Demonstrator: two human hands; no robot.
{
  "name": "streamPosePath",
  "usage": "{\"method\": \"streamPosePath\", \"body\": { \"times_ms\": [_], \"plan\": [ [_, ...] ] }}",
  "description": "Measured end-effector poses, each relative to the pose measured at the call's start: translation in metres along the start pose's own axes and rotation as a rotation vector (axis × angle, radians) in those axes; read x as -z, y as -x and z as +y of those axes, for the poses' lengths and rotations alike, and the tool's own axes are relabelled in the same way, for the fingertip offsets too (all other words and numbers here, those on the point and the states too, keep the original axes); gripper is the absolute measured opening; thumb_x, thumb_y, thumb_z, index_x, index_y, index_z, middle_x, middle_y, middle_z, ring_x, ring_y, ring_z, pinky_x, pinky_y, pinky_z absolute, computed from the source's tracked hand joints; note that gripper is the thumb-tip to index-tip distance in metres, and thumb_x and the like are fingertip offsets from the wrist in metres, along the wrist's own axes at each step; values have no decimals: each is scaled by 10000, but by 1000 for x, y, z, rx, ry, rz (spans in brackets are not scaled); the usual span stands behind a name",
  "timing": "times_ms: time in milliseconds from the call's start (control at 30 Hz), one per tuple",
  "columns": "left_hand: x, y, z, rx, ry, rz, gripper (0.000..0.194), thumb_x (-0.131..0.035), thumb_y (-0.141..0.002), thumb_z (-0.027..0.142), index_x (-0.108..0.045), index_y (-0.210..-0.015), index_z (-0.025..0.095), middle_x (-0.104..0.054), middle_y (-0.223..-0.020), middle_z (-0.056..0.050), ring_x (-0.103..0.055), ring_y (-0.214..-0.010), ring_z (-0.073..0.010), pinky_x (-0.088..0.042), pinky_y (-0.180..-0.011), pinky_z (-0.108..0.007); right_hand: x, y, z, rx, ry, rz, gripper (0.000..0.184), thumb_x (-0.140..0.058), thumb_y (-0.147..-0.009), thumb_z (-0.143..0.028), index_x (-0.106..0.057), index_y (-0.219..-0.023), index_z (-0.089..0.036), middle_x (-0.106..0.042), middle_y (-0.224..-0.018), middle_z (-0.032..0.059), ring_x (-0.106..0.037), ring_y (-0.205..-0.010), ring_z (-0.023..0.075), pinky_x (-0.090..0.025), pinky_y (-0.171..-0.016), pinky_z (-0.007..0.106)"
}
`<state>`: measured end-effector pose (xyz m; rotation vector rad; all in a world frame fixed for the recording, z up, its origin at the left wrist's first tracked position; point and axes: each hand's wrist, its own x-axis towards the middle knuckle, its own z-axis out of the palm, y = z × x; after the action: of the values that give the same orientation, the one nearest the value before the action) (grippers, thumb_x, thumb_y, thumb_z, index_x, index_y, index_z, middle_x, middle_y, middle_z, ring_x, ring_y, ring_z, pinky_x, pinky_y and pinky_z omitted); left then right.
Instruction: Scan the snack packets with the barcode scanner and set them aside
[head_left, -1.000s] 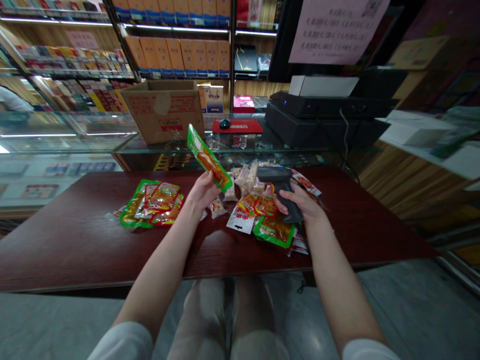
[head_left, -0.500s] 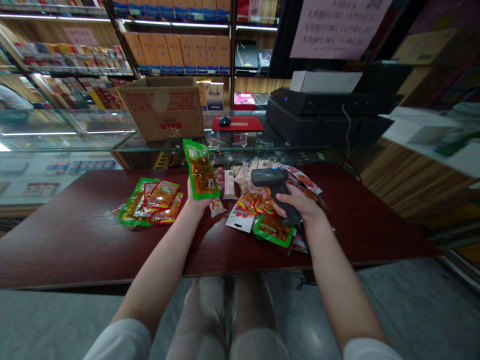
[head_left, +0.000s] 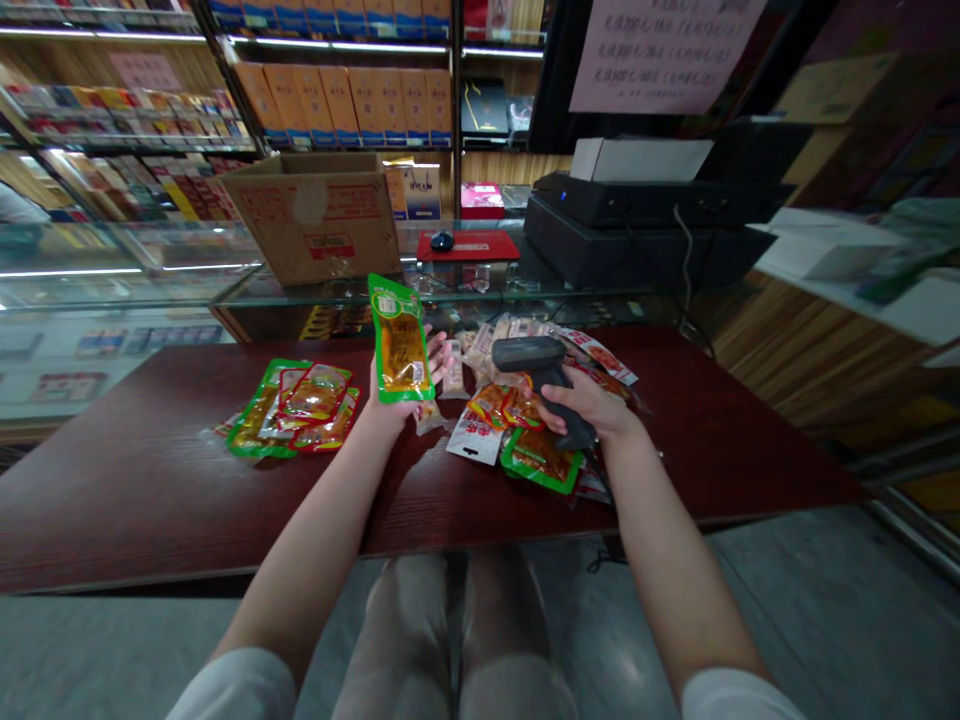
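Observation:
My left hand (head_left: pixel 390 405) grips a green snack packet (head_left: pixel 397 340) and holds it upright above the dark red table (head_left: pixel 150 480), its printed back facing me. My right hand (head_left: pixel 589 405) is closed around the handle of a grey barcode scanner (head_left: pixel 536 362), whose head points left toward the packet. Under and around the scanner lies a loose heap of snack packets (head_left: pixel 525 440). A second stack of green and red packets (head_left: pixel 296 405) rests on the table to the left of my left hand.
Behind the table runs a glass counter (head_left: pixel 187 275) carrying a cardboard box (head_left: pixel 319 215), a red mat with a mouse (head_left: pixel 469 243) and a black printer (head_left: pixel 645 225). Shelves of boxed goods (head_left: pixel 352 95) fill the back wall. My knees show below the table edge.
My left hand turned the green packet from a tilted, edge-on pose to upright with its flat side facing me. It also came closer to the scanner. The right hand stayed almost still.

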<state>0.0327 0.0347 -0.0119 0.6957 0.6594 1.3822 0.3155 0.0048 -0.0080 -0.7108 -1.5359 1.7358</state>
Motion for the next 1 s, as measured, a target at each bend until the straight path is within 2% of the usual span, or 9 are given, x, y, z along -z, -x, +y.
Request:
{"method": "streamPosePath", "body": {
  "times_ms": [100, 167, 233, 333, 433, 533, 633, 767, 1000],
  "plan": [
    [-3, -3, 9, 36, -229, 178, 471, -537, -859, 560, -653, -1082, 162, -679, -822, -60, -637, -687, -169, -538, -683, -309, -2, 0, 1, 39, 6, 33, 423, -771, -783, -434, -542, -1044, -192, -670, -760, 12, -505, -430, 83, -351, -379, 204],
    [1, -3, 19, -67, -582, 312, 446, -588, -840, 514, -656, -1065, 135, -690, -856, -63, -642, -748, -176, -528, -731, -296, 0, 2, -1, 63, 13, 70, 440, -768, -758, -429, -558, -1068, -197, -698, -803, 26, -540, -446, 101, -371, -385, 218],
    [10, 0, 34, -180, -1029, 391, 489, -590, -833, 488, -654, -1145, 117, -720, -1043, -113, -664, -968, -243, -514, -878, -343, 7, 3, -8, 87, 45, 153, 406, -753, -747, -420, -588, -1043, -197, -697, -747, 16, -556, -459, 118, -390, -406, 228],
    [34, 13, 58, -61, -1576, 478, 654, -543, -841, 550, -593, -1312, 99, -695, -1209, -201, -651, -1127, -364, -489, -954, -449, 35, 5, -26, 172, 123, 378, 317, -729, -736, -399, -647, -958, -188, -698, -708, 24, -592, -539, 138, -441, -487, 241],
    [61, 32, 73, 26, -1903, 479, 670, -483, -869, 554, -566, -1341, 86, -679, -1235, -257, -646, -1147, -425, -487, -944, -507, 79, 1, -39, 195, 150, 623, 313, -695, -737, -406, -687, -969, -195, -726, -771, 33, -651, -662, 175, -497, -589, 269],
    [80, 49, 73, 88, -2045, 418, 645, -427, -901, 480, -538, -1364, 45, -646, -1270, -300, -622, -1188, -439, -474, -963, -515, 118, -4, -33, -23, 155, 836, 209, -666, -749, -342, -693, -873, -177, -678, -627, 9, -610, -556, 160, -469, -529, 259],
    [83, 62, 64, 116, -2118, 443, 694, -403, -922, 412, -406, -1480, -1, -589, -1317, -337, -576, -1249, -440, -448, -999, -508, 138, 0, -15, -232, 111, 907, 148, -630, -773, -299, -683, -787, -161, -664, -581, 12, -567, -472, 137, -435, -461, 245],
    [69, 71, 49, -31, -2275, 537, 665, -428, -918, 399, -459, -1449, 0, -476, -1406, -358, -415, -1365, -496, -396, -1032, -563, 144, 12, -4, -348, 72, 940, 146, -617, -814, -288, -660, -751, -164, -652, -551, 8, -555, -433, 126, -437, -433, 231],
    [47, 63, 28, -38, -2294, 407, 535, -432, -929, 415, -607, -1316, 90, -521, -1383, -290, -480, -1285, -474, -350, -1051, -606, 132, 19, -20, -312, 113, 810, 117, -699, -744, -267, -680, -764, -154, -703, -594, 46, -609, -484, 151, -494, -496, 250]
  ]
}}
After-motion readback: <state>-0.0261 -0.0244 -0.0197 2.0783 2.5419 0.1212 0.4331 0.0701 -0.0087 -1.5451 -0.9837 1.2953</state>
